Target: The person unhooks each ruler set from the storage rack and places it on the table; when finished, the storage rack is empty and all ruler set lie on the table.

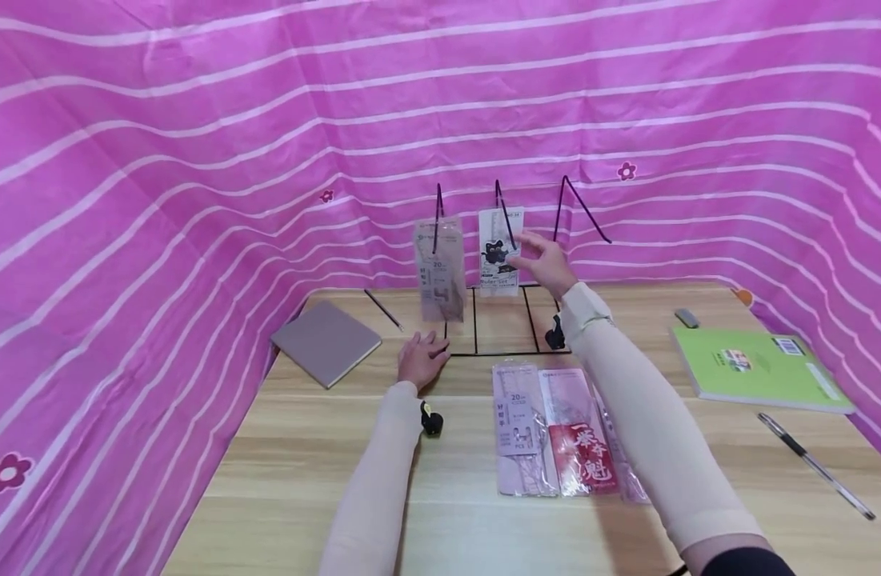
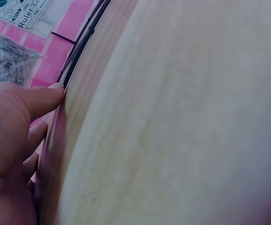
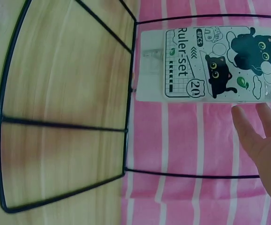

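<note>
A black wire rack [image 1: 506,354] with upright hooks stands at the back of the table. On its middle hook hangs a ruler set with black cats [image 1: 499,252] [image 3: 220,65]. My right hand [image 1: 548,262] [image 3: 267,140] is beside that packet's right edge, fingers extended, fingertips at or very near it. A pinkish ruler packet [image 1: 440,272] hangs from the left hook; the right hook holds nothing. My left hand [image 1: 422,360] [image 2: 18,126] rests at the rack base's front left corner, its thumb touching the black wire.
Several ruler packets [image 1: 526,432] lie in front of the rack. To the left are a grey notebook [image 1: 327,344] and a pencil [image 1: 384,310]. On the right are a green book [image 1: 760,368], a pen [image 1: 814,464] and a grey eraser-like object [image 1: 687,318].
</note>
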A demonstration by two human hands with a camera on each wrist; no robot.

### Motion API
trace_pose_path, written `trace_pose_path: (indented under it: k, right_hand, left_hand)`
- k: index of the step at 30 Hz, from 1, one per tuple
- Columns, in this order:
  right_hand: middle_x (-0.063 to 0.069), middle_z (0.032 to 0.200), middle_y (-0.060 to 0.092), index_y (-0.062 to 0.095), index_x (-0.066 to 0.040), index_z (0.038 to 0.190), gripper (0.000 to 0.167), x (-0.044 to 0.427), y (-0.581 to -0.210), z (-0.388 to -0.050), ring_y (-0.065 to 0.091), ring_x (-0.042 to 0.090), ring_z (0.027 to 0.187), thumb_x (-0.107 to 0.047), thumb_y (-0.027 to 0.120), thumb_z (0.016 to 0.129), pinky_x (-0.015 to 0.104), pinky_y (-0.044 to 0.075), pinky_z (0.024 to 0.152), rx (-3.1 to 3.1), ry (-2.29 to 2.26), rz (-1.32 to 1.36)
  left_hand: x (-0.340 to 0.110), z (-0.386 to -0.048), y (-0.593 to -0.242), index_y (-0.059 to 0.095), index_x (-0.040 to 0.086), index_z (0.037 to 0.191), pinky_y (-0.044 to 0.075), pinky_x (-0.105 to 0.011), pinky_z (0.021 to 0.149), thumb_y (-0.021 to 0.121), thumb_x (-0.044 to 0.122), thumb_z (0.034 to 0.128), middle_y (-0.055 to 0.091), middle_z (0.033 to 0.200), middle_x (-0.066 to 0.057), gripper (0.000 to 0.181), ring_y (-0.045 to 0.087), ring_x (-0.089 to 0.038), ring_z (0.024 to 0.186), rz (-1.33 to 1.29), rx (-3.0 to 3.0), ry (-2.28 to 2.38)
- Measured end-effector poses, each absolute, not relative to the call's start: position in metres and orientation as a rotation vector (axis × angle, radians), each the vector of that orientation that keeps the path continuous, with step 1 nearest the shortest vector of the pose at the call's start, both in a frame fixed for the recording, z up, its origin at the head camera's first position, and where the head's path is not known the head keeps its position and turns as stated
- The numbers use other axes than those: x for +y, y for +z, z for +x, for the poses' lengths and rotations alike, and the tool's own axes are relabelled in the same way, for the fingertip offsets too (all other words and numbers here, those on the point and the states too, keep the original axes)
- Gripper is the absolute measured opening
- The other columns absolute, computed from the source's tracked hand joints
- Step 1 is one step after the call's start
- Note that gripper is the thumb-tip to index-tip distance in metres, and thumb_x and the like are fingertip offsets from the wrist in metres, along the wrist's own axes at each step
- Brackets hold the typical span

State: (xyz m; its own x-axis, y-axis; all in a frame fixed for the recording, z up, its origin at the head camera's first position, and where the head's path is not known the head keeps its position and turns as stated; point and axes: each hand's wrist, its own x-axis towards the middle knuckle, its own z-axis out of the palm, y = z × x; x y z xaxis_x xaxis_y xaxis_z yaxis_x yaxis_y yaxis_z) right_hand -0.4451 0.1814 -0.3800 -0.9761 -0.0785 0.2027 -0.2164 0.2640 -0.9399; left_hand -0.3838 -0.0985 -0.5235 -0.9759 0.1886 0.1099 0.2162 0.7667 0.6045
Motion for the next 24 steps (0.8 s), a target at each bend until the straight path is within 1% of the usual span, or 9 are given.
trace_pose_path:
  k: [1, 3, 6, 8, 12, 16, 19, 22, 24]
  right_hand:
    - [0.006, 0.162, 0.037, 0.056, -0.016, 0.144, 0.057, 0.181, -0.38, -0.445, 0.04, 0.032, 0.145, -0.01, 0.075, 0.091, 0.05, 0.034, 0.119, -2.402, 1.827, 0.27]
    - [0.012, 0.156, 0.045, 0.057, -0.017, 0.142, 0.055, 0.18, -0.381, -0.445, 0.047, 0.034, 0.139, -0.009, 0.074, 0.091, 0.05, 0.037, 0.117, -2.387, 1.86, 0.252]
    - [0.019, 0.146, 0.054, 0.056, -0.015, 0.143, 0.054, 0.178, -0.382, -0.445, 0.054, 0.035, 0.132, -0.009, 0.073, 0.092, 0.049, 0.042, 0.114, -2.369, 1.869, 0.253]
    - [0.022, 0.142, 0.057, 0.056, -0.014, 0.143, 0.054, 0.177, -0.383, -0.444, 0.056, 0.035, 0.129, -0.01, 0.073, 0.092, 0.046, 0.044, 0.112, -2.358, 1.865, 0.262]
    - [0.021, 0.14, 0.059, 0.059, -0.01, 0.139, 0.051, 0.175, -0.384, -0.443, 0.057, 0.033, 0.128, -0.011, 0.075, 0.091, 0.042, 0.046, 0.11, -2.305, 1.844, 0.257]
    - [0.017, 0.129, 0.066, 0.064, -0.01, 0.133, 0.046, 0.175, -0.386, -0.438, 0.063, 0.025, 0.116, -0.013, 0.077, 0.089, 0.037, 0.051, 0.105, -2.268, 1.807, 0.239]
    - [0.011, 0.115, 0.071, 0.065, -0.01, 0.131, 0.045, 0.175, -0.387, -0.433, 0.064, 0.017, 0.101, -0.014, 0.079, 0.088, 0.031, 0.054, 0.096, -2.258, 1.785, 0.25]
    - [0.0, 0.099, 0.07, 0.066, -0.008, 0.13, 0.044, 0.177, -0.39, -0.429, 0.062, 0.01, 0.088, -0.012, 0.079, 0.087, 0.026, 0.056, 0.085, -2.233, 1.792, 0.278]
    - [-0.005, 0.088, 0.064, 0.066, -0.006, 0.128, 0.043, 0.178, -0.391, -0.427, 0.058, 0.007, 0.079, -0.01, 0.078, 0.088, 0.024, 0.056, 0.075, -2.209, 1.798, 0.31]
  left_hand:
    - [-0.097, -0.383, -0.524, 0.064, 0.016, 0.135, 0.011, -0.053, 0.125, 0.062, 0.027, 0.0999, 0.043, 0.156, -0.011, 0.037, 0.022, -0.039, 0.152, -0.332, -2.918, -1.01]
    - [-0.096, -0.382, -0.525, 0.064, 0.016, 0.135, 0.011, -0.052, 0.125, 0.061, 0.028, 0.1001, 0.043, 0.156, -0.011, 0.037, 0.021, -0.039, 0.152, -0.328, -2.921, -1.021]
    - [-0.095, -0.382, -0.527, 0.064, 0.016, 0.136, 0.011, -0.052, 0.125, 0.061, 0.028, 0.1005, 0.043, 0.156, -0.01, 0.038, 0.021, -0.039, 0.153, -0.325, -2.921, -1.016]
    - [-0.095, -0.382, -0.527, 0.064, 0.015, 0.136, 0.011, -0.053, 0.125, 0.06, 0.028, 0.1008, 0.043, 0.156, -0.011, 0.038, 0.022, -0.039, 0.152, -0.326, -2.917, -1.015]
    - [-0.096, -0.384, -0.528, 0.064, 0.015, 0.136, 0.012, -0.054, 0.125, 0.06, 0.028, 0.1009, 0.043, 0.156, -0.011, 0.037, 0.022, -0.04, 0.152, -0.338, -2.914, -1.009]
    - [-0.099, -0.386, -0.529, 0.064, 0.016, 0.135, 0.012, -0.055, 0.124, 0.06, 0.028, 0.1007, 0.043, 0.156, -0.011, 0.037, 0.023, -0.041, 0.152, -0.345, -2.911, -1.012]
    - [-0.1, -0.387, -0.53, 0.065, 0.016, 0.135, 0.012, -0.055, 0.124, 0.061, 0.028, 0.1002, 0.044, 0.155, -0.011, 0.037, 0.023, -0.041, 0.151, -0.342, -2.901, -1.012]
    - [-0.1, -0.387, -0.531, 0.065, 0.017, 0.135, 0.013, -0.055, 0.124, 0.061, 0.028, 0.0999, 0.045, 0.155, -0.011, 0.037, 0.024, -0.041, 0.151, -0.341, -2.891, -1.009]
    - [-0.099, -0.387, -0.531, 0.065, 0.017, 0.134, 0.013, -0.056, 0.124, 0.061, 0.028, 0.0997, 0.045, 0.155, -0.011, 0.036, 0.024, -0.041, 0.151, -0.346, -2.884, -1.011]
